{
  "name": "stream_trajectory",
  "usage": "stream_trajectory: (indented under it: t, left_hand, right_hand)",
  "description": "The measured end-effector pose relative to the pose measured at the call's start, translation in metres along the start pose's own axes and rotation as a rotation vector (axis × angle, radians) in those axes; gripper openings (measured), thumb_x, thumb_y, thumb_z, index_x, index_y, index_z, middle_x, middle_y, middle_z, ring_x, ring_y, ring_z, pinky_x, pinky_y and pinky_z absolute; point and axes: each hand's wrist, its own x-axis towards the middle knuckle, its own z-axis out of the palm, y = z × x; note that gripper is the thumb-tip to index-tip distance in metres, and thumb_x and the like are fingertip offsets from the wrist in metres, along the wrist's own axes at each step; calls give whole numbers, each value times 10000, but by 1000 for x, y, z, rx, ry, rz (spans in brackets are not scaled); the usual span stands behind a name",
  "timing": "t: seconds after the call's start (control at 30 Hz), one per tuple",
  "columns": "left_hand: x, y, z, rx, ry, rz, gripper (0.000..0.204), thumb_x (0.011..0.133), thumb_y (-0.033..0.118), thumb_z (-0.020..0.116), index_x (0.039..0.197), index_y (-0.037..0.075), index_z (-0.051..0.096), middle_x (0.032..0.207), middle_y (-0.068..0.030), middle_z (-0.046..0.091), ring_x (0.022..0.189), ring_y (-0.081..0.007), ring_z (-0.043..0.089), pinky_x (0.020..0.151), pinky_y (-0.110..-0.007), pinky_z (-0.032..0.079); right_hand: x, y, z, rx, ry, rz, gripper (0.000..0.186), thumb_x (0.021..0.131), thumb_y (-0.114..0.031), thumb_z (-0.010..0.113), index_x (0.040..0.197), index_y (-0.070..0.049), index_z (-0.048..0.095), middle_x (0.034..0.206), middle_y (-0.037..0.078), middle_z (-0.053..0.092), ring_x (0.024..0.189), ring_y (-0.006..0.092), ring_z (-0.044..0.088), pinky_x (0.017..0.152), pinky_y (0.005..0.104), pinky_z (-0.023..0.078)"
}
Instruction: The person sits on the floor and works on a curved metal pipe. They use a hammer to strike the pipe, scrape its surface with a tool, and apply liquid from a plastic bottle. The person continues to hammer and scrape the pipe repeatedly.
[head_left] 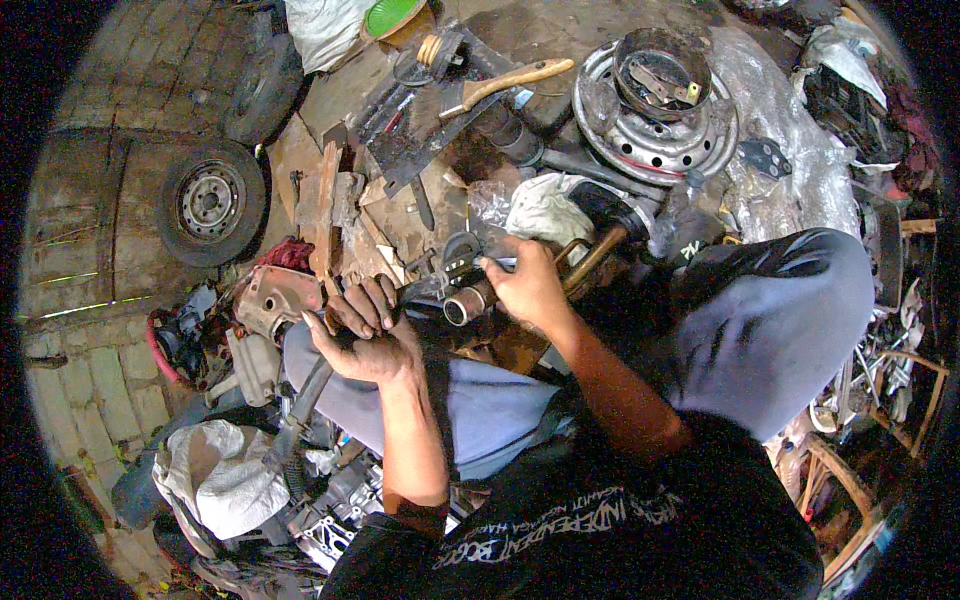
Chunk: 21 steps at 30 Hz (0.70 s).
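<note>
My left hand, fingers darkened, curls around a metal bar just left of centre, its thumb raised. A grey rod runs down-left from beneath it. My right hand is closed on a small dark metal fitting at the centre, beside a short metal tube with an open end. The fingers on its far side are partly hidden. Behind it a brownish pipe slants up-right, near a white cloth bundle. A rusty metal plate lies left of my left hand.
My bent legs frame the work. A steel wheel rim carries a bowl of parts at the back right. A wooden-handled tool lies at the back. A tyre is at left; a white sack and assorted scrap surround me.
</note>
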Motion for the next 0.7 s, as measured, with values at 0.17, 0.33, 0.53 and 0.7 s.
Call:
stream_trajectory:
  t: [0.17,0.33,0.53,0.7]
  left_hand:
    - [-3,1,-2,25,12,25,561,1010,437,321,518,167,339,435,13,297,401,-125,273,474,-280,241]
    - [0,-1,-1,17,-24,23,569,1009,437,325,508,167,338,434,11,305,397,-123,275,473,-284,249]
    - [-1,2,0,18,-36,23,567,1005,441,330,508,168,336,433,11,304,397,-124,276,470,-284,239]
    - [0,1,-3,26,-50,21,566,1006,439,329,509,168,334,433,13,305,403,-124,274,473,-287,240]
  right_hand:
    - [0,-43,-16,85,-274,64,160,798,-96,701,906,19,679,825,216,684,746,320,681,699,381,503]
    - [2,-31,-21,25,-225,88,225,799,-164,700,949,3,675,878,230,679,869,424,650,776,470,511]
    - [5,-31,-20,40,-283,144,231,778,-173,727,925,1,689,865,231,681,858,405,660,777,454,513]
    - [3,-26,-17,32,-195,119,221,766,-133,747,907,29,696,857,200,698,773,328,677,735,397,507]
